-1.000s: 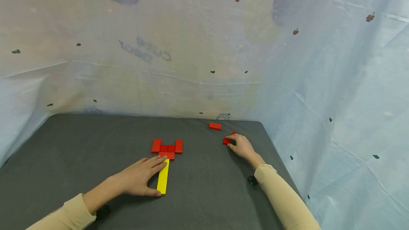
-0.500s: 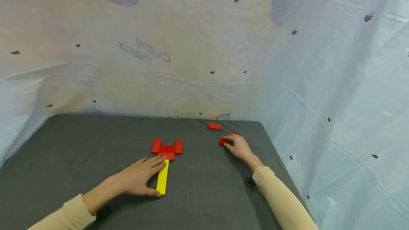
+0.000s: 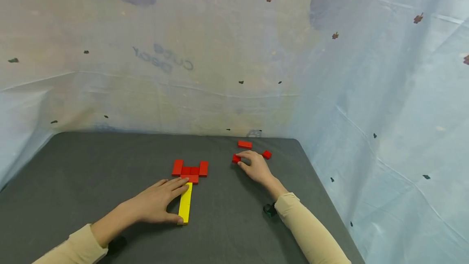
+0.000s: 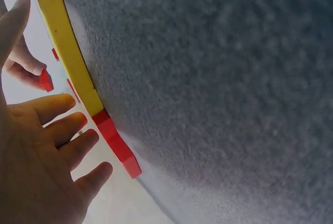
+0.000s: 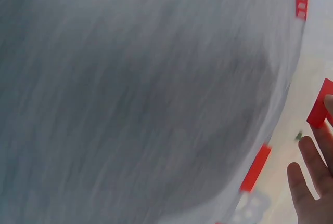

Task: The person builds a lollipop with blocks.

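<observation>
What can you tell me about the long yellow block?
The yellow block is a long, thin, flat bar, plain bright yellow, maybe painted wood. It lies flat on the dark grey table, pointing away from the person. Its far end meets the red blocks, like a stem under them. The left hand rests beside it, with fingers straight along its left edge and the thumb at its near end.

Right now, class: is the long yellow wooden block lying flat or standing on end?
Lying flat. The long yellow wooden block rests lengthwise on the dark grey table, the left hand alongside it.
</observation>
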Motion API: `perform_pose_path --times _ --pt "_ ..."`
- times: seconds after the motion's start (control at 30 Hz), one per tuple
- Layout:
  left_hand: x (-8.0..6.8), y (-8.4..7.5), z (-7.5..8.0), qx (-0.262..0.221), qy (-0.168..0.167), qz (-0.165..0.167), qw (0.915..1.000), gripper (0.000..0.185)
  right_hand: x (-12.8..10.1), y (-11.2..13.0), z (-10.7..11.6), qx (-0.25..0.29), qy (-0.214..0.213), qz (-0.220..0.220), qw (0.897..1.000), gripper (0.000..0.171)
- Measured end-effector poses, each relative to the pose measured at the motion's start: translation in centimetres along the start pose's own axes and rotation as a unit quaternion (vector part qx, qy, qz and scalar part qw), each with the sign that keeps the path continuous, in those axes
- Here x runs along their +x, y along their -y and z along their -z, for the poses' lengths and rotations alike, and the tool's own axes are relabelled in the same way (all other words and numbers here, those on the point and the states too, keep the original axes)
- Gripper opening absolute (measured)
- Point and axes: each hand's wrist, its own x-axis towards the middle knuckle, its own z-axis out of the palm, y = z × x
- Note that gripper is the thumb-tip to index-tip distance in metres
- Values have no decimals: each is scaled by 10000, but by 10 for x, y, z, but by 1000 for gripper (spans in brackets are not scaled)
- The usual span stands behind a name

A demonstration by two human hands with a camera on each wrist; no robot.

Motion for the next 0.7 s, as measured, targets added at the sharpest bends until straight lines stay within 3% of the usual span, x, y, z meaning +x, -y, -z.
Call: perform_pose_path --times 0.2,0.7 --pt "3 5 2 8 -229 111 9997 102 9 26 -18 138 -8 299 9995 32" --pt "16 11 0 94 -167 296 9994 106 33 76 -48 387 570 537 9962 34"
